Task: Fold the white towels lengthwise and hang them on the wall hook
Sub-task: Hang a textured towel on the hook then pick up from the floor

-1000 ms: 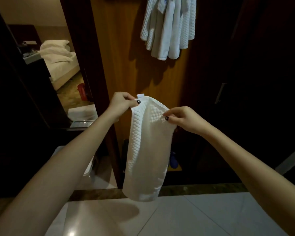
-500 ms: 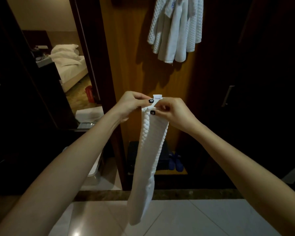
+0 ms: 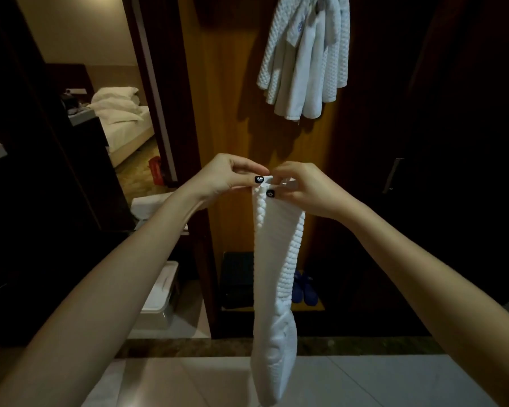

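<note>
A white textured towel hangs in a narrow folded strip from my two hands in the middle of the view. My left hand pinches its top edge at the small loop tag. My right hand pinches the same top edge right beside it, fingertips almost touching the left. Above, at the upper right, several white towels hang bunched from a wall hook on the wooden panel. The towel's lower end hangs over the pale tiled floor.
The wooden wall panel stands straight ahead. A dark door with a metal handle is on the right. Blue slippers and a dark box sit on a low shelf. A doorway at left shows a bed.
My hands came together at the top, closing the spread towel into a narrow lengthwise strip. The view tilted up slightly, showing more of the hung towels.
</note>
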Motion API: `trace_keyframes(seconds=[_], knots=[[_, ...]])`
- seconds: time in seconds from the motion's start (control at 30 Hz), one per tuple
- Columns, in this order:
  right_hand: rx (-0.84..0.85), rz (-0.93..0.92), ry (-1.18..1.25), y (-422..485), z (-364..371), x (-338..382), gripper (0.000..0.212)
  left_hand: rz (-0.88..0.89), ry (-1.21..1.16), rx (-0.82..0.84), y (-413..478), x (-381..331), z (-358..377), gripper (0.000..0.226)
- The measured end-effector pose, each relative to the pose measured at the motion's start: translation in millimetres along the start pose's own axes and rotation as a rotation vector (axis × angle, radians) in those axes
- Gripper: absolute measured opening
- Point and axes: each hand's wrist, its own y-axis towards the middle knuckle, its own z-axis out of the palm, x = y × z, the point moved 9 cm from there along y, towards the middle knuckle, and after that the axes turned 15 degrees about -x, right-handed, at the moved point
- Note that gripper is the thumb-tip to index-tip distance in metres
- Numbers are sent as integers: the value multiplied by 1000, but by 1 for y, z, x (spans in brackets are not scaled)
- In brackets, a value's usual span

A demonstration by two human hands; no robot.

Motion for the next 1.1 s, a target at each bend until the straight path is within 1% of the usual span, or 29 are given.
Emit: trace_keyframes(seconds=[0.1,0.17,0.27,0.37,0.5,0.63,0.67,0.73,0.8,0.83,0.93,1.0,1.03,1.1], knots=[[-42,28,19,1,-3,-4,8,45,16,-27,-4,-6,1,16],[-87,48,37,4,-7,-9,9,40,-58,-83,-8,-1,-2,15],[-119,64,40,8,-11,-13,12,31,-190,-143,-18,13,0,22],[-102,65,12,9,-4,-12,15,119,-173,-224,-26,16,1,27],[-124,43,9,8,-3,-8,22,223,-166,-278,-30,7,0,33],[-159,64,38,17,-28,-12,22,243,-210,-389,-25,0,-10,40],[-130,65,2,21,-36,-16,21,242,-238,-410,-23,-2,-15,41],[11,66,-86,19,-42,-27,23,212,-361,-417,-17,-3,-24,38],[154,118,-61,7,-35,-37,19,167,-462,-377,-11,-4,-28,36],[168,137,-22,2,-31,-41,15,157,-454,-359,-8,-5,-28,35],[32,109,14,2,-27,-44,19,188,-271,-372,-6,-4,-27,30],[-52,52,34,10,-29,-39,22,229,-187,-411,-6,-7,-32,33],[-104,39,71,15,-32,-37,20,265,-136,-424,-7,-14,-35,35],[-212,73,201,27,-38,-36,16,351,-7,-427,-8,-33,-39,36]])
